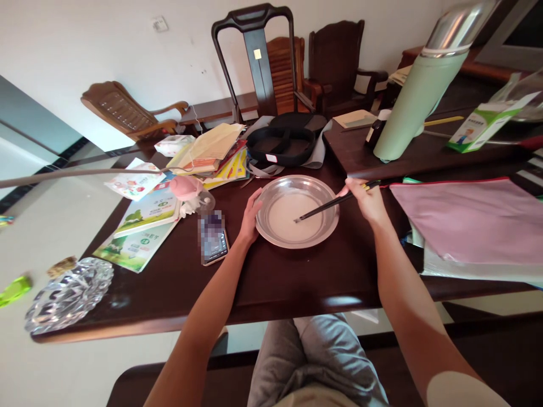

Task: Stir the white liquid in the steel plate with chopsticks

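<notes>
A round, shallow metal bowl (262,229) sits on the dark table with a pale, whitish liquid (282,217) in it. At its left rim, my left hand (250,216) grips the side of the bowl, the fingers along the outer edge. My right hand (365,198) is closed around a pair of black chopsticks (324,207). They slant down to the left across the bowl, and their tips reach the whitish liquid near the middle.
A phone (215,240), booklets (146,212) and a glass dish (70,294) lie to the left. Behind the bowl are stacked papers (212,148) and a black case (282,144). A green thermos (418,102) and a pink pouch (475,220) are on the right.
</notes>
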The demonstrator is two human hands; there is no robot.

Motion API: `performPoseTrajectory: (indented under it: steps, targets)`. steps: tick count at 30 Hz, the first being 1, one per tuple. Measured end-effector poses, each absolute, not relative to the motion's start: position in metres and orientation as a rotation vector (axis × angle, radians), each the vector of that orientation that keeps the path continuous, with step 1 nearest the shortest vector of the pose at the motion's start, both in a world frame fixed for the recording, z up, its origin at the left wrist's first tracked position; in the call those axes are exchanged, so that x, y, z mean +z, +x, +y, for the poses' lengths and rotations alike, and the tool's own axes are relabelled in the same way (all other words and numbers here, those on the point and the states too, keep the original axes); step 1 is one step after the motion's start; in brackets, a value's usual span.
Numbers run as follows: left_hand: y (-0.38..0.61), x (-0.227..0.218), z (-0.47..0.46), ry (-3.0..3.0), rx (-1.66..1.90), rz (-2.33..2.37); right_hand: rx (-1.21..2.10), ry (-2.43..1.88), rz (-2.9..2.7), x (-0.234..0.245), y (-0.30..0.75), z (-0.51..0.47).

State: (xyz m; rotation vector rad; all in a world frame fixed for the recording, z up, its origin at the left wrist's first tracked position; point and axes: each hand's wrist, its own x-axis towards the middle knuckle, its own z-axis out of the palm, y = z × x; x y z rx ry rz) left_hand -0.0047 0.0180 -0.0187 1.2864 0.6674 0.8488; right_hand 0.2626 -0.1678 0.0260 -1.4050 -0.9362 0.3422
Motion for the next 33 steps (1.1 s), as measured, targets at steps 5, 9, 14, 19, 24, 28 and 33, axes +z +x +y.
performPoseTrajectory:
  steps: [5,9,14,19,24,28,33]
  targets:
    - [-0.004,-0.018,0.018,1.268,0.861,0.664,0.386,-1.436,-1.082,0.028,0.255,-0.165]
    - [-0.004,-0.017,0.017,1.274,0.863,0.665,0.244,-1.418,-0.907,0.026,0.265,-0.168]
    - [-0.005,-0.019,0.018,1.292,0.858,0.663,0.374,-1.407,-0.971,0.027,0.259,-0.166]
    - [-0.004,-0.019,0.019,1.290,0.861,0.651,0.327,-1.442,-1.024,0.027,0.257,-0.164]
    - [-0.004,-0.019,0.018,1.295,0.860,0.675,0.251,-1.404,-0.854,0.027,0.266,-0.169]
    - [-0.004,-0.020,0.019,1.295,0.862,0.674,0.387,-1.412,-1.027,0.029,0.257,-0.166]
    - [-0.005,-0.021,0.020,1.302,0.857,0.650,0.284,-1.444,-1.013,0.027,0.259,-0.165]
